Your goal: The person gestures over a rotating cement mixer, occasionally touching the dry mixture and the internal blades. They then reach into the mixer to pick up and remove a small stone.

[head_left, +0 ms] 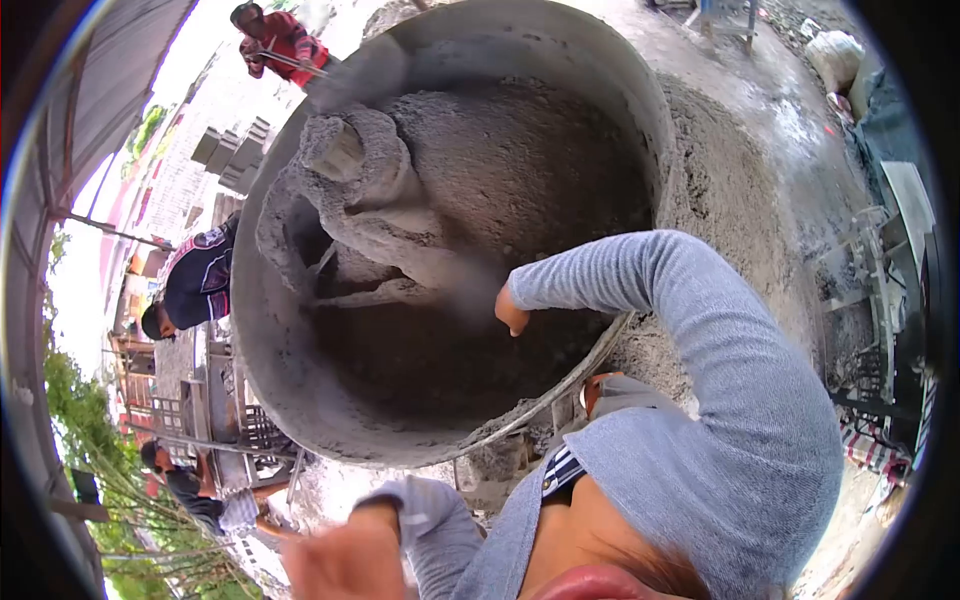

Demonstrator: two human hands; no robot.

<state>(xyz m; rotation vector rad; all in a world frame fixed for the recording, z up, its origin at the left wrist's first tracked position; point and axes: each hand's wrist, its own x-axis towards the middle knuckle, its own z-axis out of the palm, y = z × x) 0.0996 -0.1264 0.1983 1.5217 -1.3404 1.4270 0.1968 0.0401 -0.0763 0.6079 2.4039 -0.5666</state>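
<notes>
A large round mixing pan [285, 375] with a thick metal wall fills the middle of the head view. Grey-brown mortar mix [520, 170] is heaped on its far side, and a darker part lies toward me. At its centre stands a mixing paddle hub [345, 160], its arms caked in mix. My right hand [511, 311] hangs over the pan, apart from the mix, its fingers seemingly curled in; anything inside is hidden. My left hand [345, 558] is outside the pan, low in view, smeared by motion, so its fingers cannot be made out.
A person in red [285, 45] holds a long handle at the pan's far rim. Two other people, one in a dark shirt [200, 275] and one bending [200, 500], are on the left. Grey blocks [232, 152] are stacked behind. Spilled mix [715, 160] lies along the pan's right side.
</notes>
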